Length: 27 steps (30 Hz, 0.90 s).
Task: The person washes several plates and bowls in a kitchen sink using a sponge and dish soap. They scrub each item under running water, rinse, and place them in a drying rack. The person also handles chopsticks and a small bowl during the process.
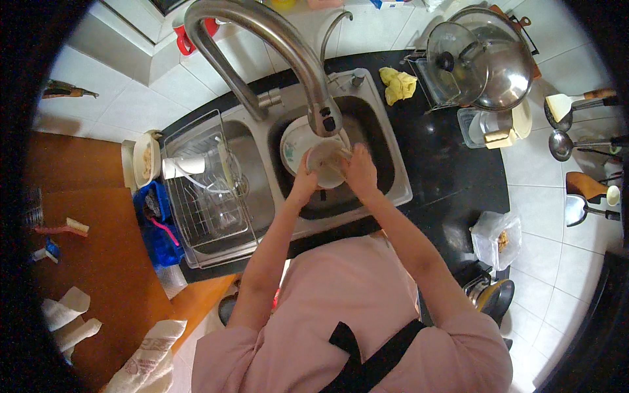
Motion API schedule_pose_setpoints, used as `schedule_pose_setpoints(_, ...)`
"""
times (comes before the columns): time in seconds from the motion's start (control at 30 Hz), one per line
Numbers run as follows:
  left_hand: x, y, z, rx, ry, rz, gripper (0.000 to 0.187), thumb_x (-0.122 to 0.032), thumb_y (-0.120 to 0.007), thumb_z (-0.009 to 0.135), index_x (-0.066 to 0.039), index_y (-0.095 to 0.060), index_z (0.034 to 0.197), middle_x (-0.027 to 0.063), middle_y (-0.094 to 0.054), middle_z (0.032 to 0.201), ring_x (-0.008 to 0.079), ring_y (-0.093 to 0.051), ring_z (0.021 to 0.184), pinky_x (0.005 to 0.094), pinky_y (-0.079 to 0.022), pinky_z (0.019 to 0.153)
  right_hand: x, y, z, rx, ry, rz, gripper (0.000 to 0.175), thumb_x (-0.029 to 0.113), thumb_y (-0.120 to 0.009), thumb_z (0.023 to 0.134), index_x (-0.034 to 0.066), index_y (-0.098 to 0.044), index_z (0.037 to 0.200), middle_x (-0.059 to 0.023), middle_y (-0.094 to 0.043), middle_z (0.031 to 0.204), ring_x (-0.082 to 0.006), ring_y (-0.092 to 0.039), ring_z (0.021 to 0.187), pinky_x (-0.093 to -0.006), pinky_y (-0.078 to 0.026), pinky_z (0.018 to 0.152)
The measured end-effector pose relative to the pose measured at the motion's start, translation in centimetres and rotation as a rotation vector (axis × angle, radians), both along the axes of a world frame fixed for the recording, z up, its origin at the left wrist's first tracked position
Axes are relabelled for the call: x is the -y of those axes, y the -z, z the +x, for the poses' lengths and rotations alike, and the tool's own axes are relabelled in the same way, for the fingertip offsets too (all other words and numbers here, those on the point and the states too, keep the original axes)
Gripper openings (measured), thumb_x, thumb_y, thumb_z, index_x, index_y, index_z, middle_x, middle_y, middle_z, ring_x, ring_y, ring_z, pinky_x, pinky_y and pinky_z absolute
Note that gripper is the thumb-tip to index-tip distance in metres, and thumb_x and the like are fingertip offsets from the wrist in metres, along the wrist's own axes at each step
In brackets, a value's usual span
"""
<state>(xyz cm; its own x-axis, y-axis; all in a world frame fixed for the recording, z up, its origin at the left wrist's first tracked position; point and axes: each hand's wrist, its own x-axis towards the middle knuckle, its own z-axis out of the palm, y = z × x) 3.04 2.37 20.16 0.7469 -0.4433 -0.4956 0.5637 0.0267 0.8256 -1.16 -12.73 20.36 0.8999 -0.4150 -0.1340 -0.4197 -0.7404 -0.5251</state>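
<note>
Over the right basin [378, 142] of a steel double sink, my left hand [305, 182] grips the left side of a pale round bowl [326, 169]. The bowl is tilted, so its inside faces up towards me. My right hand [362, 169] is curled at the bowl's right rim. Something tan and blurred shows by its fingertips; whether it is a cloth or a scrubber I cannot tell. Beneath the bowl lies a white plate [291, 147] with a green pattern, partly hidden. The steel faucet's spray head [324, 120] hangs just above the bowl.
A wire dish rack [211, 221] sits over the left basin [260, 172]. Beside the sink lies a crumpled yellow cloth [397, 86] on the black counter [437, 172]. Glass pot lids [457, 64] lean at the back right. Blue containers [159, 240] stand left of the rack.
</note>
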Motion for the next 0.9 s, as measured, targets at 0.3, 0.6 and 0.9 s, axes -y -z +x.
schedule_pose_setpoints(0.3, 0.1, 2.8, -0.5, 0.198, 0.0, -0.053, 0.064, 0.004, -0.033, 0.082, -0.018, -0.014, 0.139, 0.0124, -0.032, 0.133, 0.0309, -0.043, 0.116, 0.0447, -0.054, 0.078, -0.9, 1.0, -1.1, 0.159, -0.517, -0.364, 0.03, 0.016, -0.063, 0.074, 0.0065, -0.057, 0.102, -0.0165, -0.05, 0.101, -0.0346, -0.049, 0.096, -0.0418, -0.041, 0.08)
schedule_pose_setpoints(0.6, 0.2, 1.5, -1.1, 0.185, 0.136, -0.138, 0.067, 0.008, -0.027, 0.084, -0.024, -0.011, 0.14, 0.0104, -0.029, 0.137, 0.0321, -0.039, 0.119, 0.0482, -0.054, 0.079, 0.4, -0.6, 2.9, -0.331, -0.773, 0.149, 0.03, 0.011, -0.057, 0.075, 0.0003, -0.057, 0.103, -0.0149, -0.054, 0.105, -0.0317, -0.055, 0.094, -0.0395, -0.046, 0.081)
schedule_pose_setpoints(0.9, 0.5, 0.4, -1.6, -0.164, -0.043, -0.074, 0.058, -0.006, -0.033, 0.091, -0.022, -0.008, 0.14, 0.0112, -0.034, 0.134, 0.0313, -0.049, 0.112, 0.0448, -0.053, 0.078, -0.7, -0.6, 1.2, -0.259, -0.71, -0.094, 0.015, 0.013, -0.052, 0.08, 0.0039, -0.057, 0.092, -0.0138, -0.054, 0.092, -0.0309, -0.056, 0.086, -0.0392, -0.047, 0.077)
